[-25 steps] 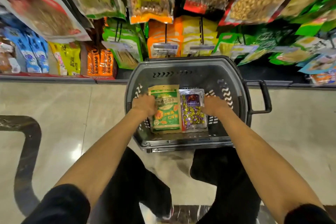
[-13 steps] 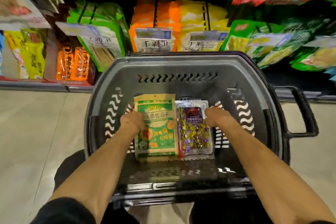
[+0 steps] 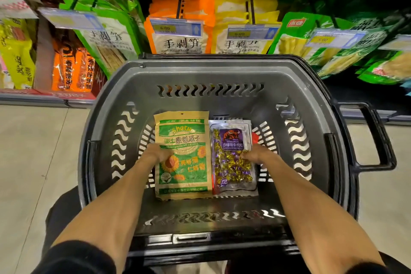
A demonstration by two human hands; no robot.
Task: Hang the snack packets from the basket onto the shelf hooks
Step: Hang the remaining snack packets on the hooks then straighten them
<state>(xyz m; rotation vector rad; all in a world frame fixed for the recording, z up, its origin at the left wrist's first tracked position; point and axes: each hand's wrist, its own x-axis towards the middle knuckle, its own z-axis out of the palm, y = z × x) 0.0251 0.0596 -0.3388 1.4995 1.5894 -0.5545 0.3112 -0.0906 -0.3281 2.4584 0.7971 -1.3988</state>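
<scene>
A grey plastic basket stands on the floor in front of the shelf. Two packets lie flat on its bottom, side by side. The left one is a green and tan sunflower seed packet. The right one is a clear packet of purple and gold wrapped candies. My left hand is closed on the left edge of the seed packet. On the right edge of the candy packet my right hand is closed. Both forearms reach down into the basket.
Shelf hooks behind the basket carry full rows of orange packets, yellow packets and green packets, with price tags at their tips. The basket's black handle sticks out to the right. Beige floor tiles lie on both sides.
The view has dropped closer over the basket. Both hands have stayed at the packets' outer edges and closed onto them.
</scene>
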